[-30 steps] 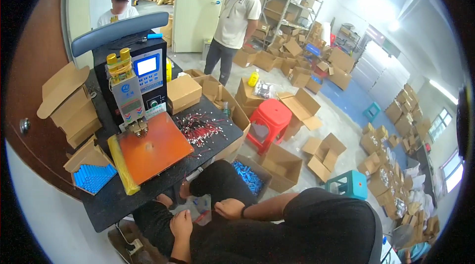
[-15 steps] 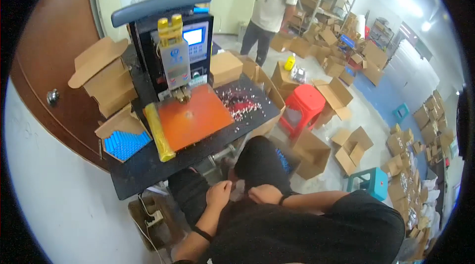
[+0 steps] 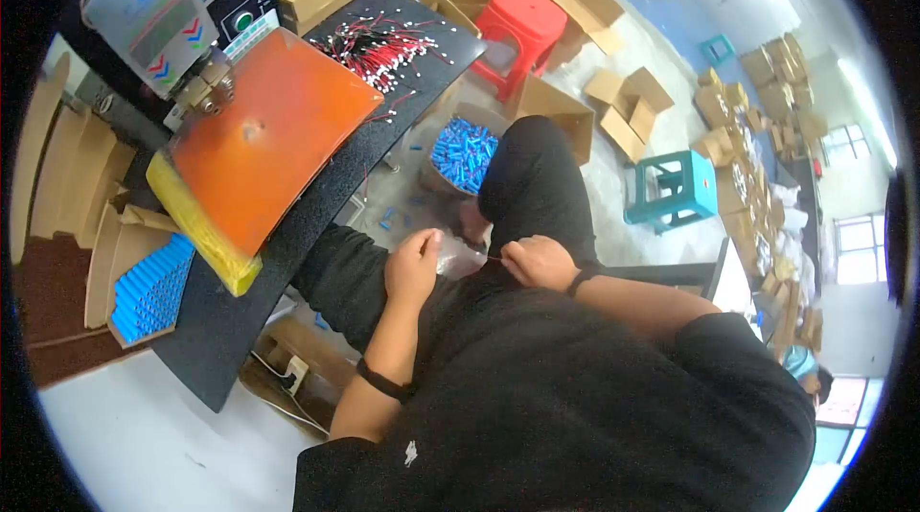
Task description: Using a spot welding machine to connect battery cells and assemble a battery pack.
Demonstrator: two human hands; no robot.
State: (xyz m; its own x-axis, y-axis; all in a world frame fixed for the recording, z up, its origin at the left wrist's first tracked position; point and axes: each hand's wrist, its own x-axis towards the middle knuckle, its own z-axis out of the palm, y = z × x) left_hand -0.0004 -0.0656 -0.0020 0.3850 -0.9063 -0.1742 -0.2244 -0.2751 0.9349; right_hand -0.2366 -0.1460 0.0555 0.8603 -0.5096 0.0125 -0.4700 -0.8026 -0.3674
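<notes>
We take the orange work plate (image 3: 264,143) as our landmark and work outward from our lap. Nearest us, below and to the right of the plate, our left hand (image 3: 412,267) is curled with fingers closed around a small clear packet (image 3: 458,263), and our right hand (image 3: 539,261) pinches a thin wire (image 3: 491,260) that runs toward the packet; both hands are shut on their things, over our knees. We judge the step in hand to be drawing a single wire free of the packet, and the next move calls for a steady pull without tangling. Just beyond the hands, right of the plate, a box of blue cells (image 3: 463,152) sits on the floor. On the black table (image 3: 287,244), beyond the plate, lies a heap of red wires (image 3: 379,47); the welding machine (image 3: 182,4) stands at the plate's far left edge.
</notes>
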